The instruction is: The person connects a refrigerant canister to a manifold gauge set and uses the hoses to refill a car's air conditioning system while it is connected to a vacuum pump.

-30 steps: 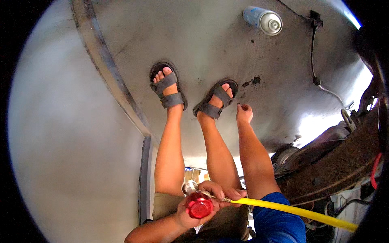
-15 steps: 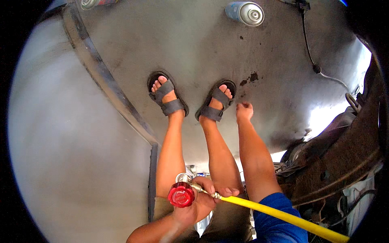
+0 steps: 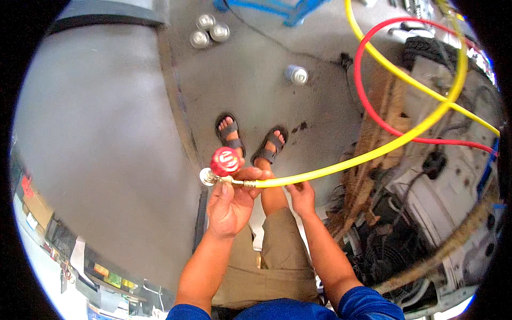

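Left hand (image 3: 232, 209), palm turned upward just left of the frame's centre, is closed around a red-knobbed fitting (image 3: 225, 161), to which a yellow hose (image 3: 330, 169) is joined and led toward the upper right. Right hand (image 3: 302, 199) is held with curled fingers just below the hose; whether it is touched cannot be told. Three silver-topped cans (image 3: 219, 32) are clustered at the upper left, and a blue-and-silver can (image 3: 296, 74) is set at upper centre; their contents are hidden. Their labels cannot be read; pale marking is borne by the knob. Both forearms are extended upward from the lower edge.
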Action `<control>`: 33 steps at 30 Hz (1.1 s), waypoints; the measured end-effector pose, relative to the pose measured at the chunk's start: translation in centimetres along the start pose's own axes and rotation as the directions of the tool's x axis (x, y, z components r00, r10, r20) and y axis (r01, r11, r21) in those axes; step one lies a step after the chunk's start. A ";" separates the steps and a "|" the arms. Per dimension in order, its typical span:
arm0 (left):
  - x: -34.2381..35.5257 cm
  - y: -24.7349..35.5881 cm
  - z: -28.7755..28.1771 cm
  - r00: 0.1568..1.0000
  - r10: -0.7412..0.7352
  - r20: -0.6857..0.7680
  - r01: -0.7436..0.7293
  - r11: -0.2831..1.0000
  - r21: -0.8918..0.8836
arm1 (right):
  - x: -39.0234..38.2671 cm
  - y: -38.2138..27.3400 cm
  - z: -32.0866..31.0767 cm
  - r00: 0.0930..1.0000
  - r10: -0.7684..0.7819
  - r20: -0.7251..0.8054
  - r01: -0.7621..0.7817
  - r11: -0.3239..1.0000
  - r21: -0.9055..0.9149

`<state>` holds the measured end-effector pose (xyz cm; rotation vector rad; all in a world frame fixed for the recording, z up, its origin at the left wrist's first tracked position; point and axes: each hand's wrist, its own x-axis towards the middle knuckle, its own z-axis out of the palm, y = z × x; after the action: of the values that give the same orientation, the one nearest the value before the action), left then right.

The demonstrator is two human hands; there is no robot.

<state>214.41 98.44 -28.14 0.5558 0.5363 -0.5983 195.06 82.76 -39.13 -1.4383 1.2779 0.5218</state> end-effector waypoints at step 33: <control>-19.1 6.2 41.9 0.882 -0.088 0.463 -0.322 0.604 0.729 | -43.6 -45.6 -20.9 0.139 -0.983 -0.116 0.912 0.173 -0.373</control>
<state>217.61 83.80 15.86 1.2564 -0.2817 -0.8037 214.85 74.41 23.76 -2.2594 0.2188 -0.5710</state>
